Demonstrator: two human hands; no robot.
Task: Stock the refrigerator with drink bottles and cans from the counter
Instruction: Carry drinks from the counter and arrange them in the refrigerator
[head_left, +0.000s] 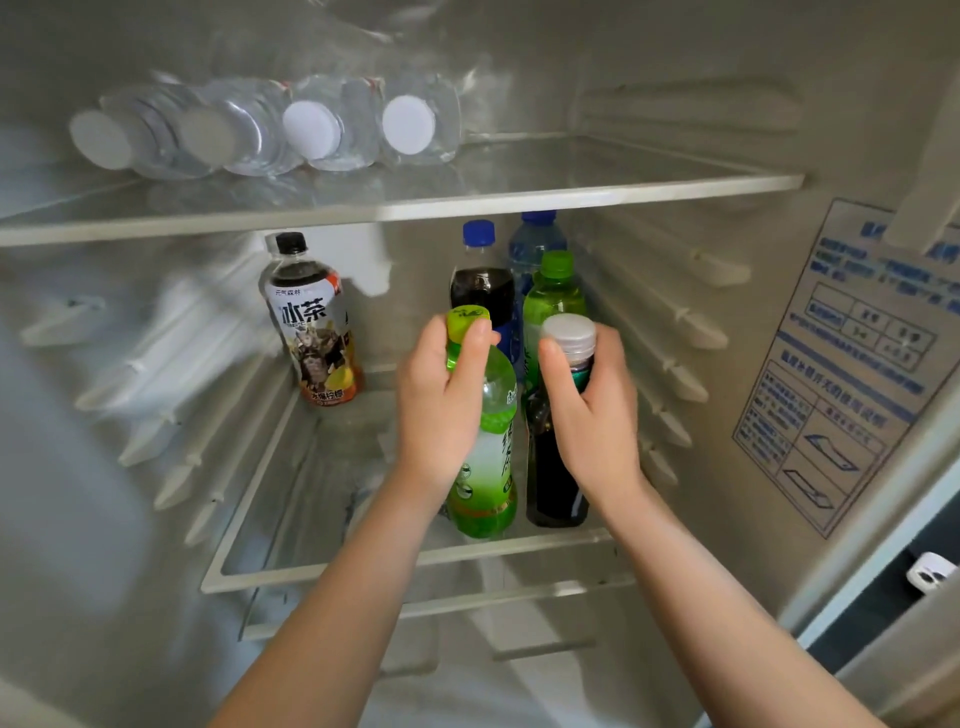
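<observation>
I look into an open refrigerator. My left hand (441, 395) grips the neck of a green tea bottle (485, 467) with a lime cap, standing at the front of the middle glass shelf (415, 564). Beside it, my right hand (592, 400) grips the top of a dark bottle (550, 478) with a silver cap. Behind them stand a cola bottle (480, 283) with a blue cap, another green bottle (553, 301) and a blue water bottle (535, 244). An iced tea bottle (311, 322) with a black cap stands at the back left.
Several clear water bottles (311, 127) lie on their sides on the upper glass shelf (571, 195), white caps facing me. Shelf rails line both side walls. A blue printed sticker (852, 364) covers the right wall. The left half of the middle shelf is bare glass.
</observation>
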